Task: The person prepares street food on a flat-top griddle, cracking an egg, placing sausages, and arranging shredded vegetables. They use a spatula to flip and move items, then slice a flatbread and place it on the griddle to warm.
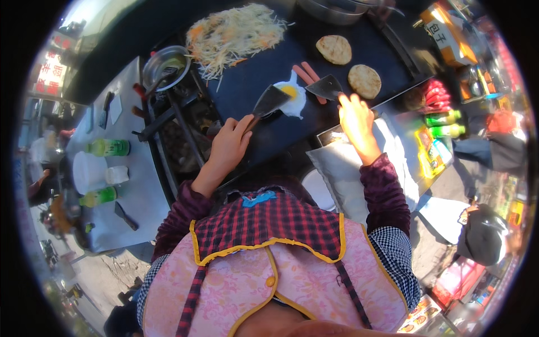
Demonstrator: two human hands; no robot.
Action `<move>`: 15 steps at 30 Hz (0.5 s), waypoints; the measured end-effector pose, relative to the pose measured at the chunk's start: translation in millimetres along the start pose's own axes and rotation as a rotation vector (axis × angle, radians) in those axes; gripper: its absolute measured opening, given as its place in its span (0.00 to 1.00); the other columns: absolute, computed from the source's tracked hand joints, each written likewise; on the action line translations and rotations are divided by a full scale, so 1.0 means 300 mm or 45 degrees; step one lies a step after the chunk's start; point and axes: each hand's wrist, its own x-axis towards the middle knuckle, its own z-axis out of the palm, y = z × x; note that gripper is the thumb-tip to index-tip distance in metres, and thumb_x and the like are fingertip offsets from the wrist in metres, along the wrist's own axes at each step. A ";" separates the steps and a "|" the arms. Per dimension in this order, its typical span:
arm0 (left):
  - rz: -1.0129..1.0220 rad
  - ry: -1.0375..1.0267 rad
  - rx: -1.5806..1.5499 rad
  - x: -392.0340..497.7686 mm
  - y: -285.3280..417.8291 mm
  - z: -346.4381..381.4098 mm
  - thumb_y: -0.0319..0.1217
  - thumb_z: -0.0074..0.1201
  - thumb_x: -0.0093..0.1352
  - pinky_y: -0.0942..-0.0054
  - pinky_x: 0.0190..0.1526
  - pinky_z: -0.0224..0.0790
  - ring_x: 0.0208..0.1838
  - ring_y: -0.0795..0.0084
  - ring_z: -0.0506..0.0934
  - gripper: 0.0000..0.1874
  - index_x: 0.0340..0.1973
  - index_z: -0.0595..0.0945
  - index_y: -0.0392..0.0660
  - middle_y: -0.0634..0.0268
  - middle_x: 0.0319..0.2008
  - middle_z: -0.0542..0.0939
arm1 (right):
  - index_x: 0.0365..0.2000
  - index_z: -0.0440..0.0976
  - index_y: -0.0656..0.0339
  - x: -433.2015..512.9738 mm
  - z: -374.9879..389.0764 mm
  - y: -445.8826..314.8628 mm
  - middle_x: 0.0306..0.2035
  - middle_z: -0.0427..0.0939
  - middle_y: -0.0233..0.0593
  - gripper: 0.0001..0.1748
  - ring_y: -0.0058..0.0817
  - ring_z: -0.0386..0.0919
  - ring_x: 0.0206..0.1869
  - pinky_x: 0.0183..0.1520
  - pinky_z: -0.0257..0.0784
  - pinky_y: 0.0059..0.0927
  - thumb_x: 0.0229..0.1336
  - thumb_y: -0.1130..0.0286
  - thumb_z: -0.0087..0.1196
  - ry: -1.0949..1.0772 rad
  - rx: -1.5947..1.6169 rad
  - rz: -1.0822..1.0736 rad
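My left hand grips the handle of a metal spatula, whose blade lies over the left side of a fried egg and touches the yolk's edge. In my right hand is a second spatula; its blade rests across two pink sausages, hiding their middles. Egg and sausages sit side by side on a dark flat griddle. Two round browned flatbreads lie beyond my right hand. A heap of shredded vegetables covers the griddle's far left part.
Left of the griddle stands a steel bowl with utensils in it. A metal side table bears bottles, a white tub and a knife-like tool. A large pan stands at the back. A person is at the right.
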 end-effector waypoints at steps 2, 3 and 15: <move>0.015 0.005 0.033 0.027 0.014 0.028 0.30 0.55 0.66 0.60 0.36 0.70 0.36 0.53 0.76 0.22 0.57 0.74 0.50 0.56 0.35 0.73 | 0.46 0.74 0.52 0.006 0.016 0.039 0.35 0.75 0.43 0.17 0.45 0.78 0.36 0.36 0.75 0.45 0.54 0.68 0.58 -0.013 -0.001 0.034; 0.012 0.040 0.045 0.040 0.026 0.046 0.30 0.55 0.66 0.60 0.35 0.71 0.35 0.53 0.76 0.23 0.57 0.74 0.50 0.56 0.35 0.73 | 0.47 0.74 0.52 0.010 0.010 0.055 0.35 0.75 0.44 0.17 0.46 0.78 0.37 0.37 0.74 0.46 0.54 0.68 0.57 -0.034 0.002 0.066; 0.125 0.107 0.330 -0.014 0.023 0.202 0.31 0.58 0.64 0.64 0.28 0.72 0.28 0.58 0.78 0.25 0.58 0.75 0.51 0.57 0.36 0.71 | 0.50 0.74 0.55 -0.082 -0.100 0.026 0.37 0.78 0.42 0.18 0.42 0.79 0.39 0.41 0.74 0.35 0.58 0.67 0.58 0.044 0.427 0.197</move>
